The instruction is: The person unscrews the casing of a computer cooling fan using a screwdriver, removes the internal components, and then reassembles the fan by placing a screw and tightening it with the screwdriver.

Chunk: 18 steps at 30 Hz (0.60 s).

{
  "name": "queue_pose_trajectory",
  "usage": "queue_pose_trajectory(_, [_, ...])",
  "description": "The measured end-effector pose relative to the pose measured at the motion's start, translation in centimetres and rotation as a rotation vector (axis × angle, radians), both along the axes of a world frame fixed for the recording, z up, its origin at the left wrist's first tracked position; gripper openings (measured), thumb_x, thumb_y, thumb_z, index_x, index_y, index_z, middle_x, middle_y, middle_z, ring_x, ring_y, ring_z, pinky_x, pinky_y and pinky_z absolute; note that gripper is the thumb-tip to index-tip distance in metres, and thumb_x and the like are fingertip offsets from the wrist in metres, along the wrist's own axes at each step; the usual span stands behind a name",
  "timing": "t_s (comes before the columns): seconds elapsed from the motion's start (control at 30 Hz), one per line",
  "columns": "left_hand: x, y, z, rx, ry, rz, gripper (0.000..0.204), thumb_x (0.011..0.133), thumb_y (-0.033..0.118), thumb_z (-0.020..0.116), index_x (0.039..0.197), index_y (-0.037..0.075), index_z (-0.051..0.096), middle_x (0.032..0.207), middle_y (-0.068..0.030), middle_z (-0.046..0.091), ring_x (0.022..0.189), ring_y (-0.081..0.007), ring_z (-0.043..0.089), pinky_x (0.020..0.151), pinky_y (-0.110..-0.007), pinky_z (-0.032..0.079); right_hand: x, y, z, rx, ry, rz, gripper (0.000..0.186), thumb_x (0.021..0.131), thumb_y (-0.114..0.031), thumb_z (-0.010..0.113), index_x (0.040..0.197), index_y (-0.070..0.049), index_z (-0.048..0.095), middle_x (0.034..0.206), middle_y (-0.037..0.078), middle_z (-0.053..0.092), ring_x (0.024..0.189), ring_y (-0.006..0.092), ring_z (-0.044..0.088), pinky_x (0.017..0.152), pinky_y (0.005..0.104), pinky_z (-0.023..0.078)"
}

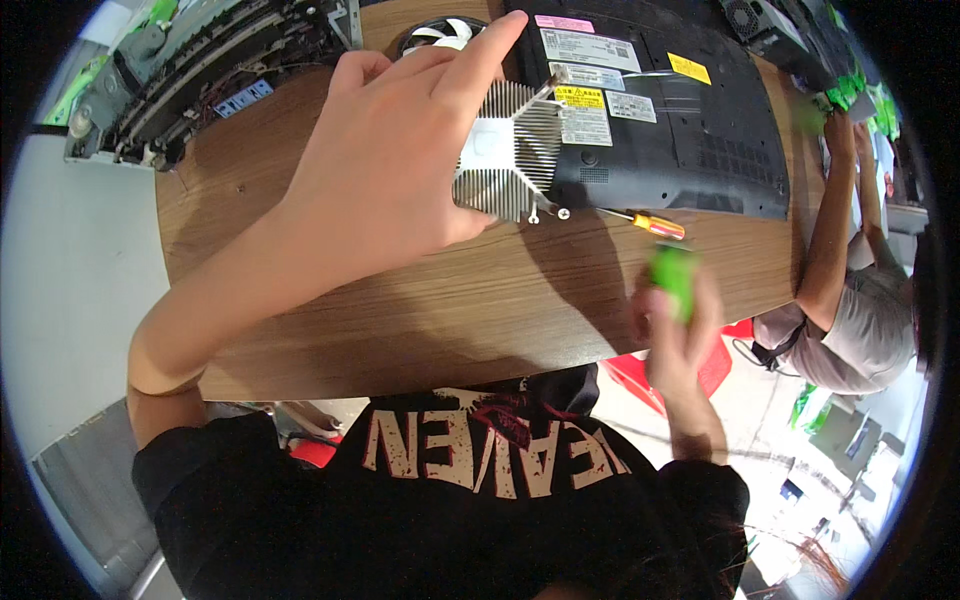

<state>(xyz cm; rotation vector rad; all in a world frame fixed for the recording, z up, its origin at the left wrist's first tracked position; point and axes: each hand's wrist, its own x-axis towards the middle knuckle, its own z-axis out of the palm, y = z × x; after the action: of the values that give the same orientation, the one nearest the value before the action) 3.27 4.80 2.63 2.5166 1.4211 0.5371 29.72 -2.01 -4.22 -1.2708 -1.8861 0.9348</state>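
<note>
My left hand grips a silver finned heat sink, with the fingers over its far side and the thumb beneath. Its pale flat centre faces up, and thin arms with screws stick out from the corners. The heat sink is over the near left part of a black laptop that lies bottom up. To the right, near the table's front edge, my right hand is closed on a small green object, smeared by motion. Just beyond it lies a screwdriver with a yellow and red handle.
A black and white fan sits behind my left hand. An opened machine with bare metal parts stands at the far left, and a black boxy device at the far right. Another person's arm reaches in from the right. A red stool stands below the table.
</note>
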Motion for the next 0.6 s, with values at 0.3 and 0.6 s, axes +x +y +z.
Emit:
queue_pose_trajectory(0.3, [0.1,-0.6,-0.3,0.021,0.019,-0.011,0.1,0.058,0.022,0.08,0.14,0.006,0.024,0.119,-0.0144,0.054,0.111,-0.0263,0.05,0.091,-0.039,0.031,-0.1,-1.1,-0.9,0.134,0.553,-0.256,0.048,0.092,-0.048,0.043,0.096,0.0,0.045,0.063,0.008,0.052,0.042,0.0108,0.042,0.039,0.0222,0.03])
queue_pose_trajectory(0.6, [-0.2,-1.0,-0.9,0.054,0.004,-0.008,0.099,0.054,0.016,0.081,0.14,0.012,0.032,0.119,-0.0096,0.056,0.112,-0.0252,0.05,0.094,-0.038,0.031,-0.7,-1.9,-2.3,-0.023,0.377,-0.254,0.05,0.092,-0.048,0.044,0.095,0.002,0.046,0.059,0.005,0.049,0.044,0.0077,0.041,0.041,0.0206,0.029])
